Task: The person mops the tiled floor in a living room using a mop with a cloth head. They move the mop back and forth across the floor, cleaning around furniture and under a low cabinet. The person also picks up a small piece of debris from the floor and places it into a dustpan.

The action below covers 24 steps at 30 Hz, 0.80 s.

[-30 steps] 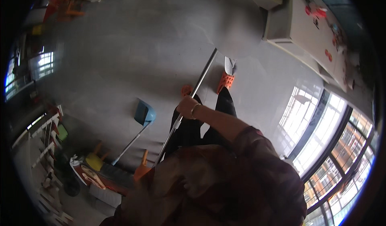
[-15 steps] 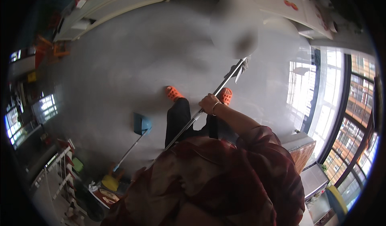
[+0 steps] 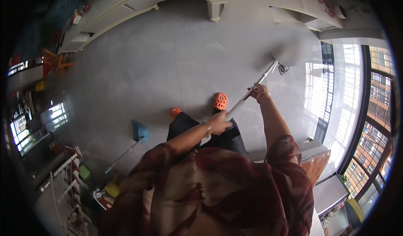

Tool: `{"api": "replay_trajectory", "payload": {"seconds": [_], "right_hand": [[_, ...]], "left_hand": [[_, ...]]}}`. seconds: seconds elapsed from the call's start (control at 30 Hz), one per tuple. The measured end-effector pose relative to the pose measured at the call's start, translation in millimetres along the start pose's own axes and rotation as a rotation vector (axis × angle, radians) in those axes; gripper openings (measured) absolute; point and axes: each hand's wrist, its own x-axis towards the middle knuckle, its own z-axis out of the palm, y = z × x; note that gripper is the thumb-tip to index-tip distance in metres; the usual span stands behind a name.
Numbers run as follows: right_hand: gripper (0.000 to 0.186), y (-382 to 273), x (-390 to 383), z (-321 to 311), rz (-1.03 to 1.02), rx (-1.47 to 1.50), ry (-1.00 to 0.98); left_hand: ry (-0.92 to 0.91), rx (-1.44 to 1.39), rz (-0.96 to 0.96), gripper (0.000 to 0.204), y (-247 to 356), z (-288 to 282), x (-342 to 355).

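A mop with a long metal pole (image 3: 267,73) slants up and to the right in front of me. Its grey cloth head (image 3: 284,69) rests near the floor at the right, blurred at its edge. My left hand (image 3: 219,123) is closed round the upper pole by my legs, slightly smeared by motion. Further down the pole, my right hand (image 3: 259,90) grips it with bent fingers. Orange clogs (image 3: 220,101) are on my feet, one ahead of the other, between the pole and the dustpan.
A blue long-handled dustpan (image 3: 140,132) stands on the grey floor (image 3: 147,64) to my left. White cabinets (image 3: 121,11) line the far side, with a white leg (image 3: 215,11) near the middle. Tall windows (image 3: 375,106) run along the right. A white rack (image 3: 63,173) is at lower left.
My left hand has come into view and holds the pole. My right hand has slid outward, and the mop head has moved right. My feet have shifted.
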Motion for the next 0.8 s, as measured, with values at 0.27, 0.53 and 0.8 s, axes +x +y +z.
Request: {"api": "replay_trajectory", "payload": {"seconds": [0.27,0.53,0.8], "right_hand": [[0.021,83,5,57,0.000,-0.360,0.084],[0.008,215,-160,228,0.186,-0.474,-0.287],[0.014,295,-285,331,0.097,-0.734,-0.510]], "left_hand": [[-0.057,-0.827,-0.227,0.029,-45,15,-52],[0.386,-0.369,-0.173,0.029,-193,12,-230],[0.548,-0.929,0.045,0.033,-216,20,-329]]}}
